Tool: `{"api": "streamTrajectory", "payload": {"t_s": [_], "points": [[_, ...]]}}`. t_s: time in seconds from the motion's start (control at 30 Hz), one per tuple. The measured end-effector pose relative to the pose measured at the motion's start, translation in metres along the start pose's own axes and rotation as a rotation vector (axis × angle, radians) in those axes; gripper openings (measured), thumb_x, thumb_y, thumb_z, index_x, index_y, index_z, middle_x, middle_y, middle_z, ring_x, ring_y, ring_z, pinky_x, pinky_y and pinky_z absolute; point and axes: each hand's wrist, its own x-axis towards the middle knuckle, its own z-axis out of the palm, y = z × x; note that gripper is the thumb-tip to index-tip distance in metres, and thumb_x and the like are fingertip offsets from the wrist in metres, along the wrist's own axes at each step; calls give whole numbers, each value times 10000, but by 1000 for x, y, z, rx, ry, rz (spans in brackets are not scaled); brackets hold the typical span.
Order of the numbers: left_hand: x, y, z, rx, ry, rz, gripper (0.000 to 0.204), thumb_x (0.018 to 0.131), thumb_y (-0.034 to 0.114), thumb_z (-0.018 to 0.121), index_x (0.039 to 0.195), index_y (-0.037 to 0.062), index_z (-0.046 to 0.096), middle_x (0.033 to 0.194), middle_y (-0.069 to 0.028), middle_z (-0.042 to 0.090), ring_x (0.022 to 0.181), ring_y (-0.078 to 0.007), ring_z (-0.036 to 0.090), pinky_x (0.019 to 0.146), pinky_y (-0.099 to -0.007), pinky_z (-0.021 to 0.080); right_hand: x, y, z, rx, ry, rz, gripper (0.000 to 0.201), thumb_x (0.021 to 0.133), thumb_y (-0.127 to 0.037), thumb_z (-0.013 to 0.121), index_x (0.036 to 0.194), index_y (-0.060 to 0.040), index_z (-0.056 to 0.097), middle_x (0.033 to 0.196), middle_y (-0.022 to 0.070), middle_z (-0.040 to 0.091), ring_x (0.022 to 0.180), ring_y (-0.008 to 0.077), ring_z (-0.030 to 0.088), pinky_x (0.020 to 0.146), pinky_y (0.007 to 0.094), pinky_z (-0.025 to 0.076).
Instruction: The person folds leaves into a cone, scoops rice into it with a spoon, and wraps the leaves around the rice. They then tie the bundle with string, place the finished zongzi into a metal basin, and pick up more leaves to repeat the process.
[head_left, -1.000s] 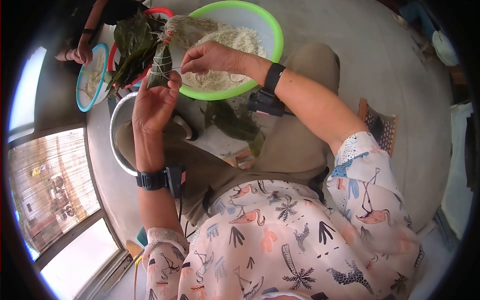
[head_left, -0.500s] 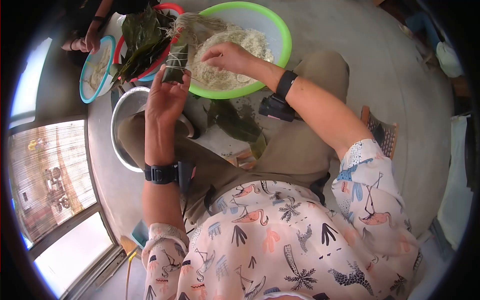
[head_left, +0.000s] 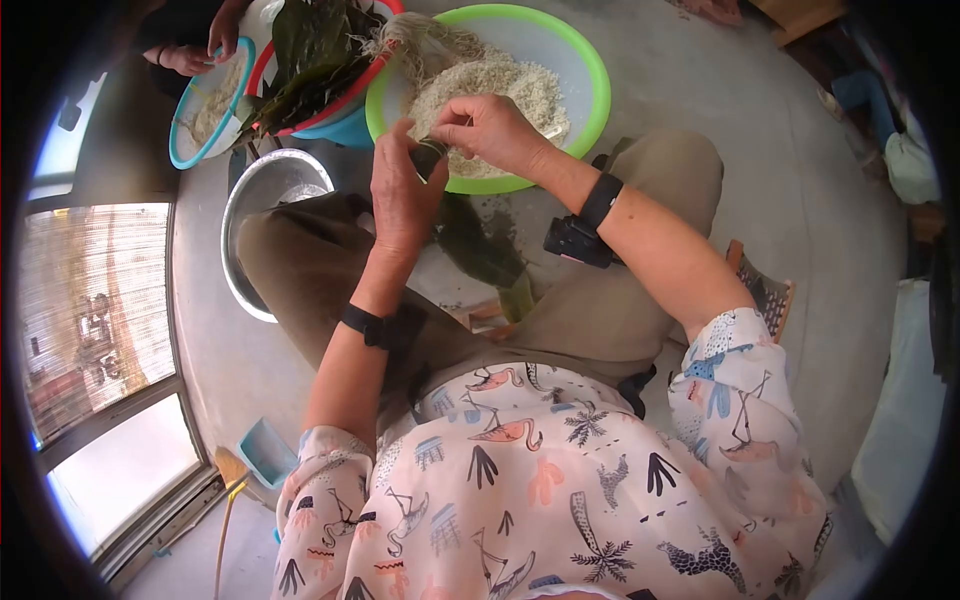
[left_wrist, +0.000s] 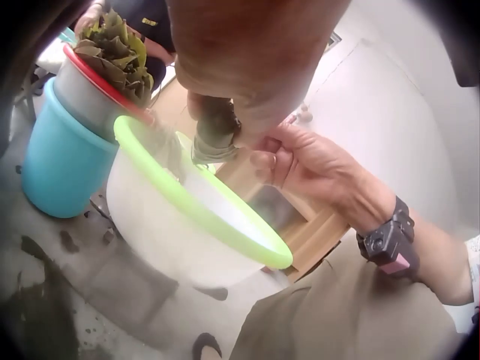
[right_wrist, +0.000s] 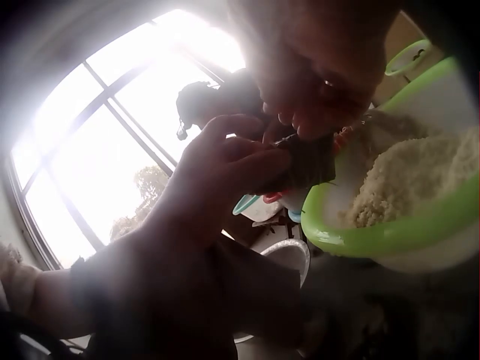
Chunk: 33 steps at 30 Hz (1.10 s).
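A leaf-wrapped rice dumpling (head_left: 428, 158), dark green, is held over the near left rim of the green-rimmed basin (head_left: 601, 95). My left hand (head_left: 402, 200) grips it between thumb and fingers. Right beside it, my right hand (head_left: 495, 130) has thumb and forefinger pinched together at the dumpling's end, on the tying string, which is mostly hidden by the fingers. In the left wrist view, pale string bands wrap the lower part of the dumpling (left_wrist: 217, 124). The right wrist view shows both hands meeting at the dark dumpling (right_wrist: 309, 161).
White rice (head_left: 490, 90) fills much of the basin, with a bundle of string (head_left: 425, 45) over its left rim. Leaves (head_left: 315, 60) fill a red-rimmed tub further left. A metal bowl (head_left: 238, 250) stands by my left knee. Another person's hands (head_left: 225, 35) are over a blue-rimmed basin (head_left: 176, 140).
The left hand has moved right and turned over, bringing the dumpling from upright in view to mostly covered by fingers. The right hand, earlier apart with string stretched between, now meets it.
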Motion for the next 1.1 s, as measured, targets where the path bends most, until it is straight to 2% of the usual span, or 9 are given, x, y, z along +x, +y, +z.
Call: {"api": "streamTrajectory", "payload": {"t_s": [0.1,0.2,0.33,0.43,0.53,0.6,0.7,1.0,1.1], "points": [[-4,1,8,97,-54,138,612,690,11,703,1250,50,460,952,-159,531,906,-341,557,756,-419,484,-2,11,4,-217,27,-137,145,777,-205,698,806,-64,681,733,90,672,660,229,656,626,352,517],[-7,7,13,162,-64,207,595,699,-4,680,1250,54,464,926,-154,518,880,-347,550,752,-435,482,-6,12,7,-431,56,-215,122,752,-199,686,785,-82,682,767,100,672,761,289,660,685,402,517],[-14,2,18,134,-104,195,676,699,-15,670,1321,67,421,931,-154,514,866,-353,544,763,-437,474,-6,19,17,-489,35,-139,111,745,-199,688,769,-91,679,776,100,672,771,297,661,682,417,516],[-14,2,17,90,-105,174,779,695,-17,679,1399,64,354,957,-165,519,884,-355,544,771,-431,472,-10,19,21,-515,31,-134,161,743,-182,716,812,-51,652,790,112,629,743,290,629,692,395,500],[-13,3,17,90,-100,138,848,693,-17,689,1442,52,297,975,-177,519,908,-353,546,770,-428,476,-6,23,20,-310,25,8,122,793,-150,680,831,-41,641,753,75,624,701,221,629,647,349,499],[-12,3,19,77,-92,98,854,694,-14,692,1444,48,289,979,-178,515,915,-352,546,769,-428,478,-3,26,19,122,-42,130,102,847,-134,639,852,-33,629,756,25,618,667,132,590,595,290,478],[-15,5,23,73,-82,56,864,697,-5,698,1448,46,276,993,-178,508,922,-351,546,766,-429,481,-5,23,14,296,-135,231,107,881,-137,621,877,-31,606,780,7,614,660,84,548,578,249,460],[-18,0,2,-115,-229,-71,842,738,89,737,1447,44,284,1052,-158,562,917,-274,614,785,-376,508,-2,25,6,239,-143,194,66,842,-70,592,877,-14,592,771,59,677,546,86,568,512,236,468],[-10,-20,-6,-312,-398,-246,676,765,57,667,1372,66,371,1025,-128,581,828,-203,665,724,-320,526,-2,21,5,156,-190,245,95,868,-90,578,928,-17,569,847,77,686,593,82,553,571,231,465]]}}
